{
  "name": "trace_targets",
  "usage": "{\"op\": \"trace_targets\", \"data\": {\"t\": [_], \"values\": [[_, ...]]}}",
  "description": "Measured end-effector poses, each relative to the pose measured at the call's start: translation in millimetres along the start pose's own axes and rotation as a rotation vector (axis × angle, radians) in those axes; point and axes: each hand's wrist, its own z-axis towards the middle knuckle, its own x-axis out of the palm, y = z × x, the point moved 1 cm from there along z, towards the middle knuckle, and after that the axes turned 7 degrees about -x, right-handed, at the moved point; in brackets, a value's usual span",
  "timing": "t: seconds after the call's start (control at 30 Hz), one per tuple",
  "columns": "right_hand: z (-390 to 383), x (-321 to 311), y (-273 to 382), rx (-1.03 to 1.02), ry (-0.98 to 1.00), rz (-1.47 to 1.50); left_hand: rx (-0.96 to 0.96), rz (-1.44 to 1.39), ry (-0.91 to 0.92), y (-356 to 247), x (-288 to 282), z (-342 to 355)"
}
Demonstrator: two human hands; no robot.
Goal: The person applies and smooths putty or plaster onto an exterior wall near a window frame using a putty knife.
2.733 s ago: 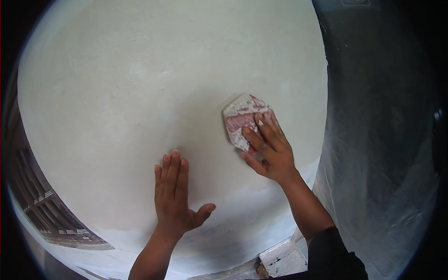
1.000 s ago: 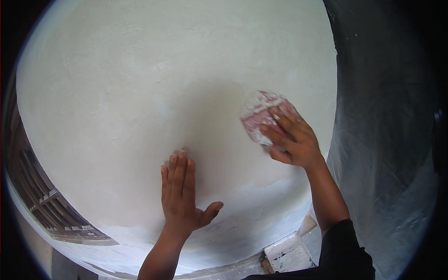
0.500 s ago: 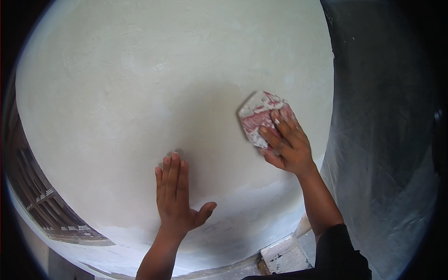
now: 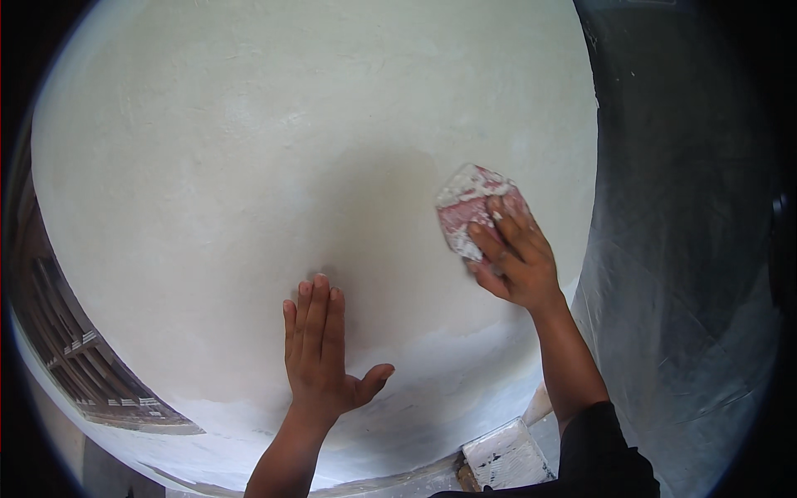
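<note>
My right hand [image 4: 519,261] presses a flat reddish pad [image 4: 465,217], smeared with white plaster, against a pale plastered wall [image 4: 224,183]. Its fingers lie over the pad's right part and the thumb curls under the lower edge. I cannot make out exactly what kind of pad it is. Lower and to the left, my left hand [image 4: 320,349] rests flat on the wall, holding nothing. Its fingers point up and the thumb sticks out to the right. A soft shadow falls on the wall between the two hands.
A dark opening with slatted bars [image 4: 79,349] is at the lower left. Dark, translucent sheeting [image 4: 672,249] hangs along the right side. At the bottom, a white-smeared block-shaped thing [image 4: 508,455] lies near my right sleeve. The wall's lower band looks whiter.
The pad and my right hand have shifted slightly to the right across the wall. In the picture, my left hand also sits a little farther right, still flat.
</note>
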Motion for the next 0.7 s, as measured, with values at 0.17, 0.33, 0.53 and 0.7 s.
{"op": "trace_targets", "data": {"t": [0.17, 0.33, 0.53, 0.7], "values": [[0, 5, 4, 0.032, -0.090, -0.017, 0.015, 0.036, -0.002, -1, 3, 1], [-14, 3, -1, 0.034, -0.121, -0.029, 0.016, 0.034, 0.005, -1, 5, 0], [16, 3, 20, -0.015, -0.066, 0.056, 0.018, 0.028, 0.003, -3, 5, 2], [-24, 2, 5, 0.041, -0.068, 0.026, 0.019, 0.013, -0.020, -1, 1, -1]]}}
